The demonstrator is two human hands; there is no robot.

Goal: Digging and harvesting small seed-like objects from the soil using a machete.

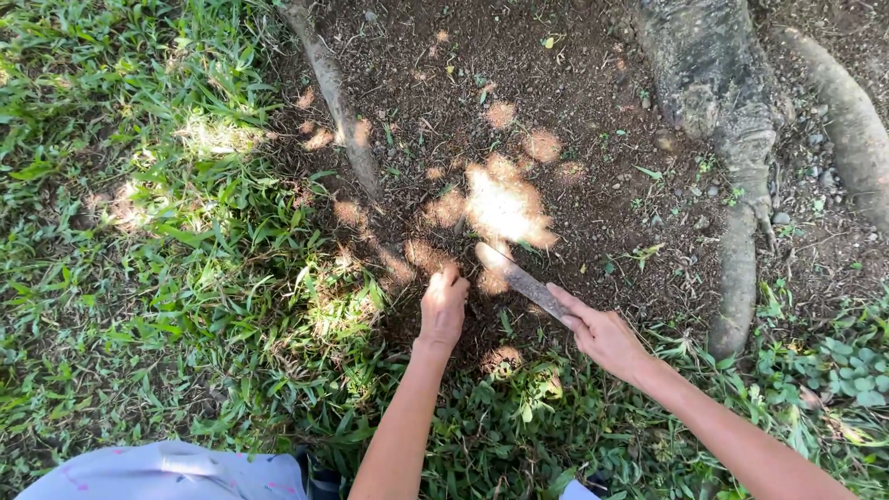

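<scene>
Head camera looks straight down at two bare arms reaching out over the ground. Right hand [607, 338] is wrapped around the handle of a knife [519, 276]. The blade is flat, dull and dirty, and it points up and to the left, with its tip low over the dirt [519, 102]. Left hand [443, 307] is just beside the blade tip. Its fingers are bunched together and pressed down on the soil, right at the edge where the grass [167, 268] stops. I cannot tell if they pinch anything, because the fingertips are hidden against the ground.

Bright spots of sun lie on the dirt just above both hands. A thin tree root [338, 102] runs from the top down toward the left hand. A thick, bumpy root [727, 130] runs down the right side, well apart from the hands. Small stones and little green weeds lie near it. A bit of pale cloth [167, 472] with tiny dots shows at the bottom left. No pot, bucket or bag shows anywhere.
</scene>
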